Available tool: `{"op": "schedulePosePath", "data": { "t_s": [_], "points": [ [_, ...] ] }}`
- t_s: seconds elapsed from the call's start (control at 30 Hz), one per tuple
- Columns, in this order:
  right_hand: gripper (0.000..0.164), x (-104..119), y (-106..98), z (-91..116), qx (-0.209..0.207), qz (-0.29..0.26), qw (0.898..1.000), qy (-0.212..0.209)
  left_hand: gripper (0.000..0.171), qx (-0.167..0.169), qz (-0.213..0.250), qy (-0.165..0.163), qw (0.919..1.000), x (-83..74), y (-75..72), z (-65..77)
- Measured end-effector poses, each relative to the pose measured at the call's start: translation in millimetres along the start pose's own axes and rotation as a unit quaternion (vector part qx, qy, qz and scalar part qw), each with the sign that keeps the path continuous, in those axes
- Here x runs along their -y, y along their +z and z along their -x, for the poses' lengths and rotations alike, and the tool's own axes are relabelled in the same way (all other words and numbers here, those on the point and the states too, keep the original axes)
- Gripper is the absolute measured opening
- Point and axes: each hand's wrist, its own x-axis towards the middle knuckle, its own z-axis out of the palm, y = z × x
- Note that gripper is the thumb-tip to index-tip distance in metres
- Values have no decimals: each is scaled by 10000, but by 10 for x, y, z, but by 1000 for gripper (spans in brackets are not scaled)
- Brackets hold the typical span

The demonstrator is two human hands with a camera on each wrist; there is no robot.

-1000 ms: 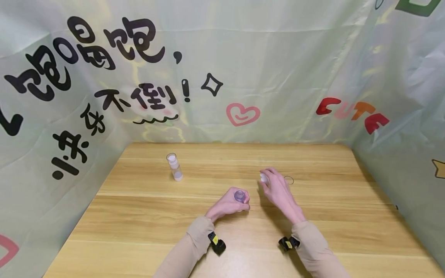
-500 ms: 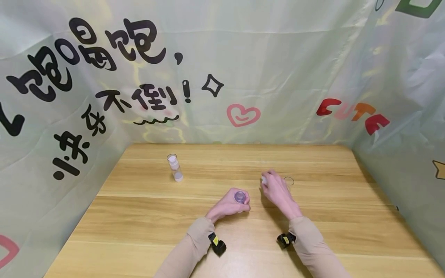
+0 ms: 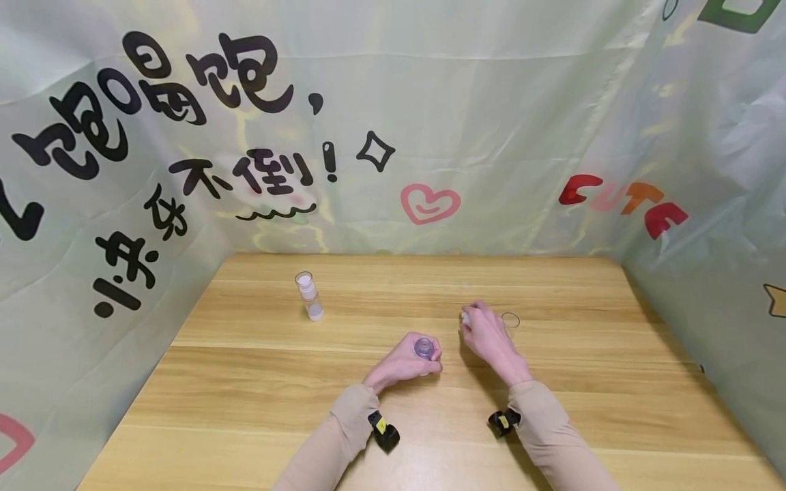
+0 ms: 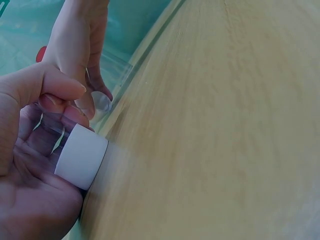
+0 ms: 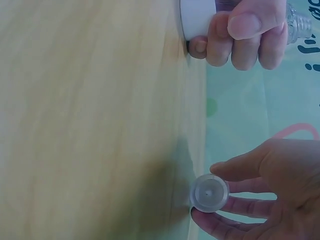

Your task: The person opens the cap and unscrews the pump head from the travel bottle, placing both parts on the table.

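My left hand (image 3: 408,356) grips a clear bottle (image 3: 424,348) standing upright on the table, its threaded neck open at the top. The bottle's white base (image 4: 82,156) shows below the fingers in the left wrist view. Farther forward and to the right, my right hand (image 3: 488,334) is low over the table. Its thumb and fingertips pinch a small white round cap (image 5: 210,193), whose hollow end faces the right wrist camera. In the head view the fingers cover most of this cap.
A second clear bottle (image 3: 309,296) with a white inner part stands at the back left of the wooden table (image 3: 245,395). Just right of my right hand is the thin round rim of a clear cover (image 3: 511,319). Printed cloth walls (image 3: 491,123) enclose the table's back and sides.
Within the second, my right hand has lowered slightly with the white cap and come to rest close to the table. My left hand and its bottle have stayed in place.
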Motion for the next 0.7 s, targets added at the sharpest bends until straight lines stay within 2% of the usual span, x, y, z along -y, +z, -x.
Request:
{"op": "schedulePosePath", "data": {
  "t_s": [0.7],
  "points": [
    [45, -24, 23, -6, 166, -59, 9997, 190, 21, 23, -121, -26, 9999, -2, -8, 5]
  ]
}}
